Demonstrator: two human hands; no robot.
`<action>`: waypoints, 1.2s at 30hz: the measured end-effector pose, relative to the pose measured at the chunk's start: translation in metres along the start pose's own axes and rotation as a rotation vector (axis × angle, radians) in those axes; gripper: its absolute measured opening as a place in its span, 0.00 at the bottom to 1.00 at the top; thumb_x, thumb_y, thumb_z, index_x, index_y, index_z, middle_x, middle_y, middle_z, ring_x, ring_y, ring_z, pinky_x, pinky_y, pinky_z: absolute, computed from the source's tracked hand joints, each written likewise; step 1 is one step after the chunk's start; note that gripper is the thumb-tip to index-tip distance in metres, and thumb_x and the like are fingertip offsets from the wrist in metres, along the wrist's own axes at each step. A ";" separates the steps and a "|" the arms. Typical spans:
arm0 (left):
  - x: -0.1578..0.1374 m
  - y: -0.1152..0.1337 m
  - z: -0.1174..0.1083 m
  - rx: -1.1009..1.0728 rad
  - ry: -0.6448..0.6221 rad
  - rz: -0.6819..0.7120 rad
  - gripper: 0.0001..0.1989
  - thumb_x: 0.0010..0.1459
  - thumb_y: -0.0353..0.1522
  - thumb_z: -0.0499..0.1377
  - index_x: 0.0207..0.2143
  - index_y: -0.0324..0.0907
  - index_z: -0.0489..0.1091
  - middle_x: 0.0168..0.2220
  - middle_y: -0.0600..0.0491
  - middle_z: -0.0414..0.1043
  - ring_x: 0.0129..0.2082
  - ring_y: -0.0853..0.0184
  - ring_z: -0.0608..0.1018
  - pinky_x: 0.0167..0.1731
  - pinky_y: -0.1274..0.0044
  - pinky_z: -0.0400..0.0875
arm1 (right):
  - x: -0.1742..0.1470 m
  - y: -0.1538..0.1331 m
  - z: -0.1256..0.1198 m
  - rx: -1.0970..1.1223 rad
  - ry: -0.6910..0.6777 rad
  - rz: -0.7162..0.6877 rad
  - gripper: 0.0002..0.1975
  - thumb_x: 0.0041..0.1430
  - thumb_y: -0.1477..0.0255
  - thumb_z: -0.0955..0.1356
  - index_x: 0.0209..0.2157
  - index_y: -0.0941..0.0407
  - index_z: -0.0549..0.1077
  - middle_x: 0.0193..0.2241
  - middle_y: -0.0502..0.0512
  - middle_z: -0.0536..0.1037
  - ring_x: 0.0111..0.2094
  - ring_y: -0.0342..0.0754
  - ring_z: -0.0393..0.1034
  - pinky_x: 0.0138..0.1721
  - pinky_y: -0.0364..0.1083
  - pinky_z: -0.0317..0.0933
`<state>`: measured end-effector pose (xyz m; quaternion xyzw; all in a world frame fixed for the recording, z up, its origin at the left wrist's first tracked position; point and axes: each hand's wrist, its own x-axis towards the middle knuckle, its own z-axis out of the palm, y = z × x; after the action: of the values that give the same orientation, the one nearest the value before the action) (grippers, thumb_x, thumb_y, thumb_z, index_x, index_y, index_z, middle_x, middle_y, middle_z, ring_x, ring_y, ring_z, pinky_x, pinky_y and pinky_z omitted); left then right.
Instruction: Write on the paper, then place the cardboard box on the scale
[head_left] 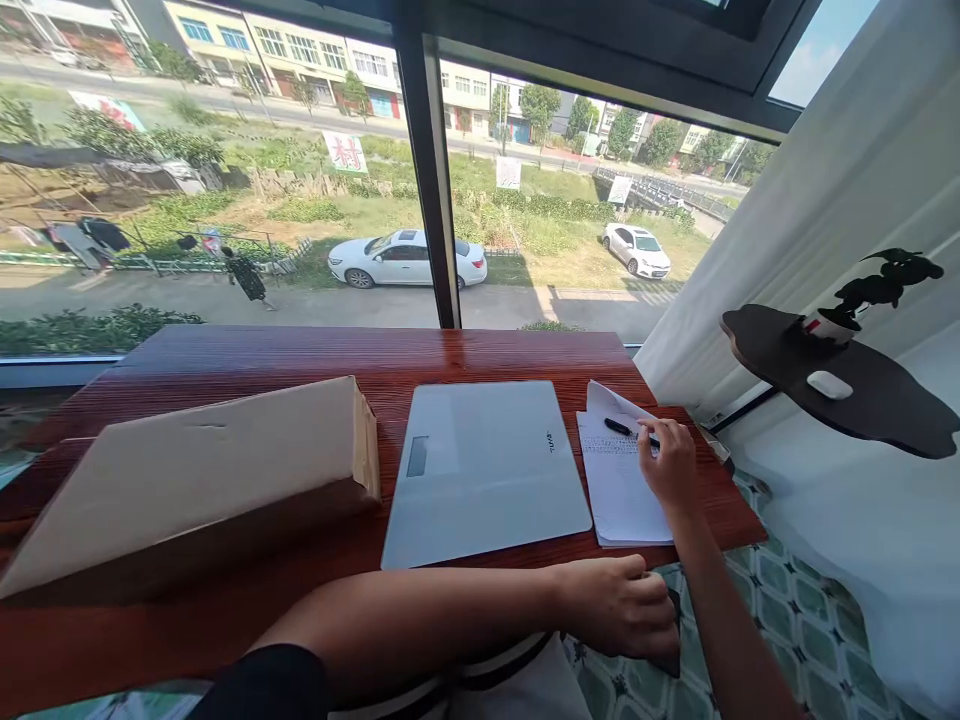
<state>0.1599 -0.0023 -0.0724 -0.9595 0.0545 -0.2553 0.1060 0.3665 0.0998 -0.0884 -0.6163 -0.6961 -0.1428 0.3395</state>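
Observation:
My right hand (667, 462) is over the right side of a small stack of paper (626, 500), its fingers pinched around one end of a black pen (617, 427). Handwritten lines cover the upper part of the top sheet, and a back sheet is folded up. Below the table's front edge, my left hand (619, 605) reaches across to the right, fingers curled around a dark flat thing (671, 645). Most of that thing is hidden behind the hand, so its kind is unclear. Left of the paper lies a pale flat bathroom scale (487, 480) with a small grey display.
A long cardboard box (225, 460) takes up the left of the reddish wooden table (517, 350). Behind stands a window (431, 180) onto a street with parked cars. At right, a dark wavy shelf (862, 385) holds a potted ornament before a white curtain (795, 200).

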 end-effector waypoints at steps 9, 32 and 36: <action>-0.001 0.003 0.009 0.215 -0.030 -0.180 0.15 0.65 0.31 0.50 0.50 0.40 0.71 0.54 0.41 0.73 0.49 0.60 0.75 0.46 0.66 0.66 | -0.004 0.021 0.000 -0.061 -0.089 0.169 0.17 0.66 0.62 0.64 0.46 0.57 0.80 0.43 0.59 0.80 0.46 0.53 0.70 0.52 0.52 0.60; 0.007 0.008 0.027 0.235 -0.072 -0.353 0.13 0.66 0.30 0.51 0.49 0.38 0.71 0.48 0.40 0.78 0.46 0.60 0.77 0.40 0.67 0.67 | 0.003 0.016 -0.021 -0.116 -0.271 0.179 0.18 0.69 0.62 0.62 0.42 0.57 0.79 0.43 0.62 0.77 0.45 0.53 0.65 0.51 0.51 0.59; 0.006 0.009 0.029 0.240 -0.063 -0.355 0.14 0.66 0.30 0.50 0.48 0.38 0.71 0.47 0.40 0.78 0.45 0.60 0.78 0.39 0.67 0.66 | 0.013 0.015 -0.034 -0.075 -0.122 0.196 0.16 0.68 0.59 0.63 0.40 0.58 0.74 0.44 0.62 0.74 0.44 0.51 0.66 0.50 0.50 0.61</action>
<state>0.1796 -0.0069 -0.0960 -0.9420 -0.1493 -0.2447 0.1746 0.3908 0.0917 -0.0580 -0.7014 -0.6459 -0.0969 0.2854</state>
